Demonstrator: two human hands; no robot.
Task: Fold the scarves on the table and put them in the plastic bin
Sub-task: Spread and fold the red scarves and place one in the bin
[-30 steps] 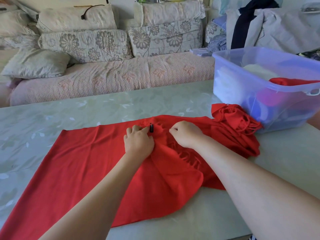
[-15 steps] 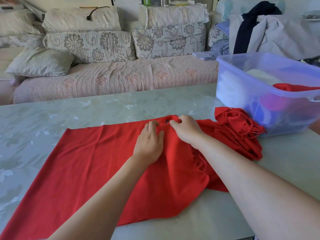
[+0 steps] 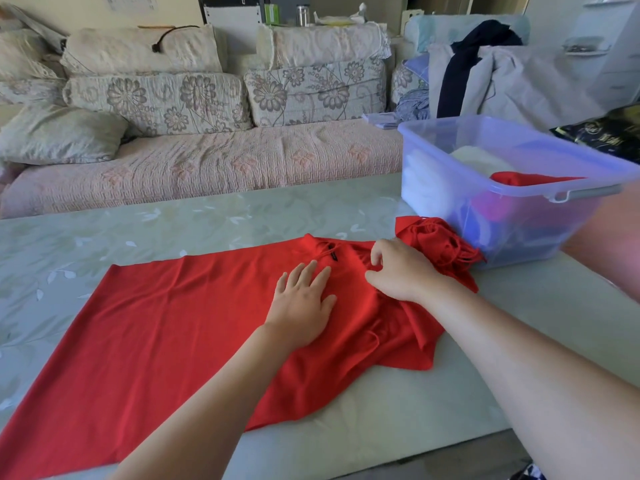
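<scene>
**Scarf laid out on the table, bin just past the right hand**

Red scarf is spread wide over a pale green table with a faint leaf print. Most of the cloth is fanned out to the left of the left hand and back toward the near edge. That hand is laid flat on the cloth, fingers straight and slightly spread, nothing gripped.

The right hand is set down just beside it on the same scarf, knuckles arched and fingers curled onto the fabric. Whether a fold is actually pinched can't be told from this angle. A small black label is seen just beyond the left fingertips. The fringed end is bunched up just past the right hand, touching the plastic bin.

The bin is clear and bluish and is parked on the table beyond and to the right of the right hand. A folded red piece and something white are already packed inside.

Well beyond both hands, a sofa with a pinkish quilted cover is lined with floral cushions. A plain pillow is propped at its far left. Clothes are heaped behind the bin.
</scene>
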